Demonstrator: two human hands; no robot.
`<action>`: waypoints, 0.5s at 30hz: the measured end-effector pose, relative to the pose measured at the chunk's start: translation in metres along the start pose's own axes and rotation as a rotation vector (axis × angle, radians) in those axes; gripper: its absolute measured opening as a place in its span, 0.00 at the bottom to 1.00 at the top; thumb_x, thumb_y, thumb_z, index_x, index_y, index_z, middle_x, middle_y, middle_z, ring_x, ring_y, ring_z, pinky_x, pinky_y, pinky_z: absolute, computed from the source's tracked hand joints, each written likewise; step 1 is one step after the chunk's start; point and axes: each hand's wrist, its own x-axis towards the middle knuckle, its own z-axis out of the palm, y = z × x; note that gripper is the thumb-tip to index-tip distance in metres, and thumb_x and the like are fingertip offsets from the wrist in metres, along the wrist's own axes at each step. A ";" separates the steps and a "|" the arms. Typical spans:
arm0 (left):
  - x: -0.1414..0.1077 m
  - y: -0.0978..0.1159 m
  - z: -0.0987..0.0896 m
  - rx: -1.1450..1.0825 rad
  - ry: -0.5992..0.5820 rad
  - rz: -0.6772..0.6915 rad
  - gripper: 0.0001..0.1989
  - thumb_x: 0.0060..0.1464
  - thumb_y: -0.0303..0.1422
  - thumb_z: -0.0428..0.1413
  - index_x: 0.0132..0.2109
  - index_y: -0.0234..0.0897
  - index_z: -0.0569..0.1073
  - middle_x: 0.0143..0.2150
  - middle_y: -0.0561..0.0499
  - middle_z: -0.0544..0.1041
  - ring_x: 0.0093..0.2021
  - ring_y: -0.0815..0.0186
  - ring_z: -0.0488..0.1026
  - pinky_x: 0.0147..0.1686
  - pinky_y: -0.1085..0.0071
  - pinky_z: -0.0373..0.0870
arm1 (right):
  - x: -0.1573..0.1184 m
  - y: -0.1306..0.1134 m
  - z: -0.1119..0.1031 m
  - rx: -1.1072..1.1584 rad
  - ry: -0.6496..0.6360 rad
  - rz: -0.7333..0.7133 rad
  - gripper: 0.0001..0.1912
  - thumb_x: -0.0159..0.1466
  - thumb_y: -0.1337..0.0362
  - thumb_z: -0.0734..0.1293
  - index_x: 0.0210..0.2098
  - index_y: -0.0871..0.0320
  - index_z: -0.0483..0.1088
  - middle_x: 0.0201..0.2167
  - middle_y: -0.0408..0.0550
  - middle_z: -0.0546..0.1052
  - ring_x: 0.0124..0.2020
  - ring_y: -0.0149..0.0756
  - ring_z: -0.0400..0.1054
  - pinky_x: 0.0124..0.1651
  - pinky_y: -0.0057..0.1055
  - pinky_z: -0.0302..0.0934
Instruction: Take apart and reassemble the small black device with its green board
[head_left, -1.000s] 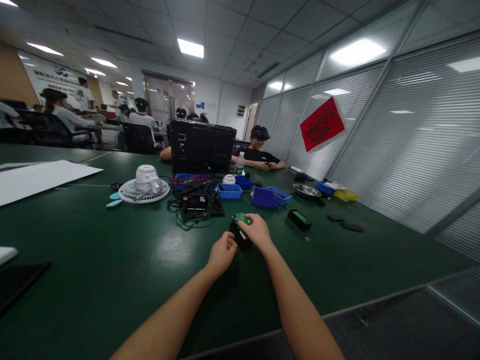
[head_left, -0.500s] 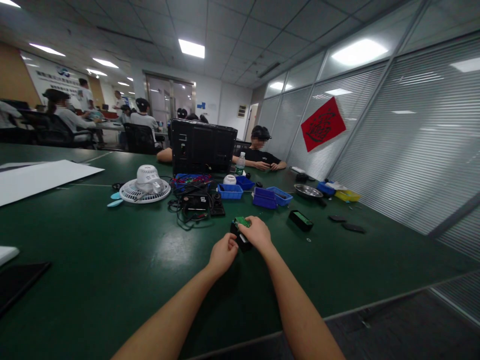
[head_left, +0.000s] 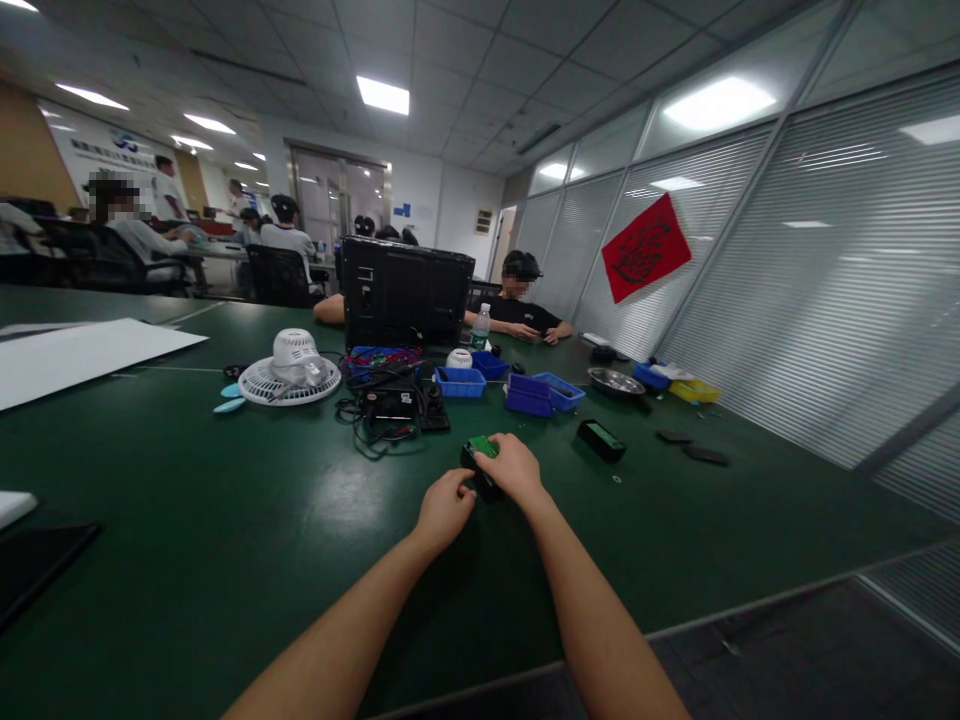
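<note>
A green circuit board [head_left: 481, 446] lies at the top of a small black case [head_left: 487, 484] on the dark green table [head_left: 225, 560]. My right hand [head_left: 516, 465] has its thumb and fingers closed on the board from the right. On the case's left side, my left hand [head_left: 447, 508] holds it with bent fingers. To the right rests a second black case [head_left: 601, 441] with a green board inside, and a small pale ring [head_left: 616, 479] lies near it.
Behind my hands are blue bins [head_left: 529, 396], tangled cables with a black adapter [head_left: 389, 402], a white fan part [head_left: 291, 382] and a large black panel [head_left: 405, 292]. A person [head_left: 517, 300] sits across the table. Dark flat pieces [head_left: 705, 455] lie right.
The green board sits slightly lower and flatter at the top of the case, and a white patch inside the case no longer shows. My hands have barely moved.
</note>
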 end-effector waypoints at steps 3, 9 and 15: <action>0.000 0.000 0.000 0.018 -0.002 0.002 0.18 0.49 0.26 0.49 0.48 0.36 0.70 0.44 0.49 0.73 0.37 0.69 0.70 0.43 0.72 0.65 | -0.001 0.000 -0.001 -0.005 -0.006 0.008 0.22 0.55 0.51 0.61 0.45 0.56 0.68 0.43 0.51 0.71 0.43 0.40 0.66 0.39 0.29 0.57; 0.000 0.001 -0.001 0.006 -0.006 -0.006 0.18 0.49 0.26 0.49 0.49 0.36 0.69 0.43 0.49 0.74 0.37 0.69 0.70 0.44 0.71 0.64 | 0.000 -0.001 -0.001 -0.032 -0.019 0.018 0.21 0.55 0.52 0.62 0.44 0.56 0.68 0.43 0.52 0.71 0.42 0.41 0.67 0.38 0.31 0.58; -0.001 0.000 -0.001 -0.003 -0.009 -0.022 0.19 0.49 0.26 0.49 0.49 0.37 0.69 0.42 0.50 0.75 0.38 0.69 0.71 0.44 0.71 0.64 | -0.001 -0.002 0.000 -0.047 -0.016 0.011 0.22 0.55 0.51 0.61 0.44 0.57 0.68 0.43 0.52 0.71 0.42 0.41 0.66 0.38 0.30 0.58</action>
